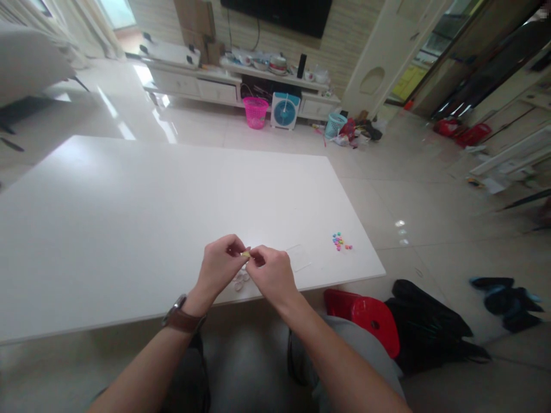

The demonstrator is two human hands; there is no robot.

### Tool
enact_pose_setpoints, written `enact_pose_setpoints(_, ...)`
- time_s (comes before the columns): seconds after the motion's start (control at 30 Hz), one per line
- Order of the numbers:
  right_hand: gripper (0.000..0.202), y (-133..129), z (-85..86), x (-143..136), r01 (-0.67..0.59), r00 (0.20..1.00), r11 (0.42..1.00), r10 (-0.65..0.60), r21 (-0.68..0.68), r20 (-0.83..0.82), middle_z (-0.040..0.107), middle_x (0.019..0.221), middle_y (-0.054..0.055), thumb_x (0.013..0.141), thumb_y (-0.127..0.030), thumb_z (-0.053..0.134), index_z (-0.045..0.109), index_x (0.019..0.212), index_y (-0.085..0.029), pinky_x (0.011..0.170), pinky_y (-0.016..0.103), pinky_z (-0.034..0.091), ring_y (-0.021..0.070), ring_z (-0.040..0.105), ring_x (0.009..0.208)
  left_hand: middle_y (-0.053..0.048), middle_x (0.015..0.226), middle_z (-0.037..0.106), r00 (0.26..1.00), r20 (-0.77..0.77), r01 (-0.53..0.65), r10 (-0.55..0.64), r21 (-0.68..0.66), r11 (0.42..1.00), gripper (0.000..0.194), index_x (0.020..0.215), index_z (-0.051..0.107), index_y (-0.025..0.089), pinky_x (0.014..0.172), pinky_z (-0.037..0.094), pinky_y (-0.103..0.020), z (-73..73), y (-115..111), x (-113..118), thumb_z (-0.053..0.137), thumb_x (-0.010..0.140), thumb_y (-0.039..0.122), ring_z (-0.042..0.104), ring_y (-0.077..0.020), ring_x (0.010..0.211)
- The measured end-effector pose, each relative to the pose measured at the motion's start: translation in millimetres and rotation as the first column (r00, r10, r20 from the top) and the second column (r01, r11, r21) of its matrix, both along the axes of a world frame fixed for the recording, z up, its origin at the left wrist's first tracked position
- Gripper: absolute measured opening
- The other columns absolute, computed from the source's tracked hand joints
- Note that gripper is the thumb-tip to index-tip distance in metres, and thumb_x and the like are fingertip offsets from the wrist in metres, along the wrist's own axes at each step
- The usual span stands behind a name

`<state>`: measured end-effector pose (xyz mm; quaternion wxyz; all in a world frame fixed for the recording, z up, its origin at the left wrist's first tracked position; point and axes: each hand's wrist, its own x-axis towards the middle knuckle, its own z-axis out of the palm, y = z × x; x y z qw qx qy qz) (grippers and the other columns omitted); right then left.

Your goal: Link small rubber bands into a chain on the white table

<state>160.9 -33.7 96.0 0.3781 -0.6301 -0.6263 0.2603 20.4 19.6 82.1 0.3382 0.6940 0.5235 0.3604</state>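
Close together above the table's near edge, my left hand and my right hand pinch a small yellowish piece between their fingertips. Its exact shape is too small to tell. Just below the fingers, several small clear or pale round pieces lie on the white table. A thin clear strand rests to the right of my right hand. Farther right sits a loose group of small multicoloured beads. My left wrist wears a watch with a brown strap.
A red plastic stool stands by the table's near right edge, with a black bag beside it. Beyond the table are a pink basket, a blue and white fan and a low white cabinet.
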Motion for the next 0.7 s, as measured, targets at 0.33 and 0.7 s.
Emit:
enact_pose_setpoints(0.33,0.017,8,-5.7,7,0.007,1.000,0.999,-0.008,-0.038,-0.010,0.079,0.082,0.002,0.083,-0.016,0.064,0.079,0.088,-0.022,0.071,0.025,0.049,0.0156,0.071,0.074,0.003,0.056,0.062,1.000,0.005,-0.006,0.006,0.025,1.000,0.015,0.057,0.060,0.018,0.054,0.039,-0.022,-4.1,-3,1,0.069,0.068,0.020,0.053,-0.0109,0.055)
enact_pose_setpoints(0.7,0.010,10,-1.3,13,0.043,0.999,0.999,-0.044,-0.030,-0.023,0.072,0.071,-0.001,0.080,-0.018,0.064,0.073,0.077,-0.021,0.065,0.024,0.045,0.0137,0.064,0.068,0.003,0.057,0.066,0.997,0.079,0.016,-0.012,-0.059,0.998,0.012,0.061,0.065,0.018,0.051,0.041,-0.021,-1.6,-4,4,0.073,0.069,0.022,0.057,-0.0113,0.054)
